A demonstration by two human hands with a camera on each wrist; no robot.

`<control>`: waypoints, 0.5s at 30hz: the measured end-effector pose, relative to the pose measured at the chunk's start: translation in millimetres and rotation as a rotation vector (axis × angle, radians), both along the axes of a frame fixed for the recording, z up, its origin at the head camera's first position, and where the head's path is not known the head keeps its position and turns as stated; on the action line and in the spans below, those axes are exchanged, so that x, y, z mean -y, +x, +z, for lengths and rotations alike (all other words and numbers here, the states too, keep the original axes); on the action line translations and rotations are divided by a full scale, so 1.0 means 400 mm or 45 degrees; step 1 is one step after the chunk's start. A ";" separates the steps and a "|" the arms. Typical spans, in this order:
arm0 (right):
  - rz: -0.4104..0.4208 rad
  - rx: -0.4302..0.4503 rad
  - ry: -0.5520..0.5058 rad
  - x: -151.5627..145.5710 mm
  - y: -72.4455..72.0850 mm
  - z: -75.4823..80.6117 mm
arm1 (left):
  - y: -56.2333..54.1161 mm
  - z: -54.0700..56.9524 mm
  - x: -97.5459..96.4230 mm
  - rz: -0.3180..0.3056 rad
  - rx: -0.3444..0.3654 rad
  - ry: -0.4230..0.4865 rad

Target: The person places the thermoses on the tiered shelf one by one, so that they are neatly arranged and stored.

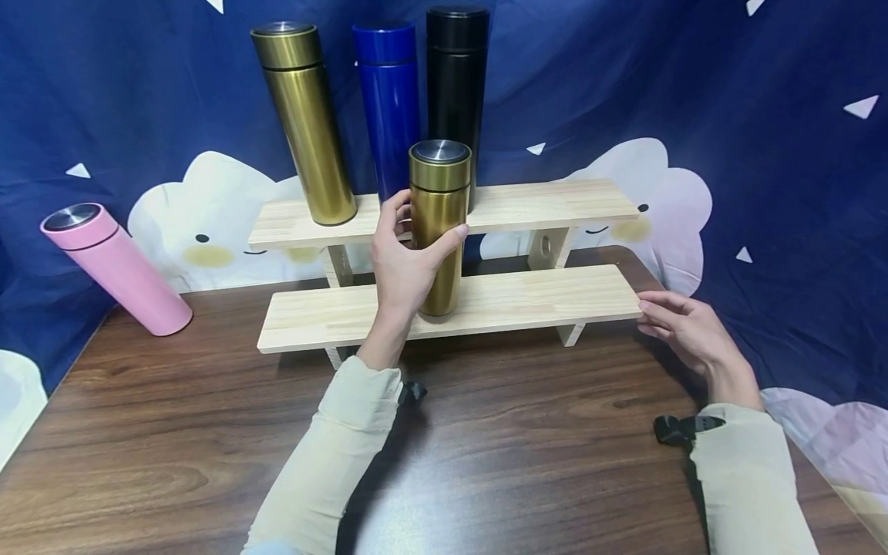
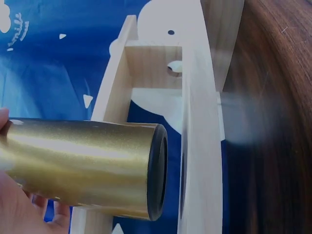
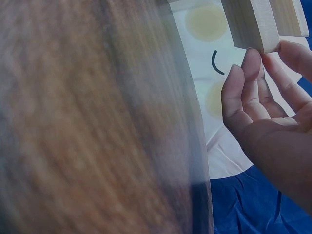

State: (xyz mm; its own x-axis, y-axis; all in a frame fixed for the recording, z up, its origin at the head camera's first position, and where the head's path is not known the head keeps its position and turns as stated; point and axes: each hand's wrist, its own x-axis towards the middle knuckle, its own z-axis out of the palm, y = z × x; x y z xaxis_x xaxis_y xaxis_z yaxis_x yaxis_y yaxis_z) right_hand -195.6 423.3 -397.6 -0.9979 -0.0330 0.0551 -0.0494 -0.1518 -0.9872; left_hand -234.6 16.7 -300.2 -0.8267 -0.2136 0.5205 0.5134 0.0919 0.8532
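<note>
My left hand (image 1: 405,266) grips a gold thermos bottle (image 1: 444,216) with a silver-topped lid, its fingers and thumb around the body. The bottle stands upright over the lower board (image 1: 534,297) of a two-tier wooden shelf. In the left wrist view, a narrow gap shows between the dark base of the bottle (image 2: 83,165) and the lower board (image 2: 202,146). At the right end of that board, my right hand (image 1: 687,331) pinches the corner; the right wrist view shows fingertips (image 3: 251,61) on both sides of the board end (image 3: 265,29).
On the upper board (image 1: 555,202) stand a taller gold bottle (image 1: 308,139), a blue bottle (image 1: 390,116) and a black bottle (image 1: 455,92). A pink bottle (image 1: 121,270) stands on the brown table (image 1: 520,432) at the left. Behind hangs a blue cloud-patterned cloth (image 1: 763,193).
</note>
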 end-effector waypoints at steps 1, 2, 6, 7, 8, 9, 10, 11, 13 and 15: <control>0.000 0.001 0.003 0.000 0.000 0.000 | -0.001 -0.001 -0.003 -0.002 0.002 0.004; -0.001 0.002 0.004 -0.001 0.000 0.000 | -0.002 -0.002 -0.006 -0.002 0.005 0.007; -0.005 0.009 0.012 -0.001 0.000 0.001 | -0.008 -0.006 -0.013 0.013 0.028 0.003; -0.007 0.011 0.013 -0.002 0.000 0.001 | -0.009 -0.007 -0.014 0.018 0.035 0.000; -0.006 0.012 0.013 -0.002 -0.001 0.001 | -0.010 -0.008 -0.015 0.023 0.042 0.001; -0.007 0.013 0.014 -0.002 -0.001 0.000 | -0.011 -0.009 -0.016 0.026 0.048 0.002; -0.007 0.014 0.015 -0.002 -0.001 0.000 | -0.012 -0.010 -0.016 0.029 0.050 0.004; -0.007 0.014 0.015 -0.002 -0.002 0.000 | -0.013 -0.011 -0.017 0.031 0.051 0.007; -0.008 0.013 0.016 -0.003 -0.002 -0.001 | -0.015 -0.012 -0.018 0.032 0.051 0.008; -0.008 0.011 0.019 -0.003 -0.002 -0.001 | -0.017 -0.014 -0.019 0.035 0.052 0.006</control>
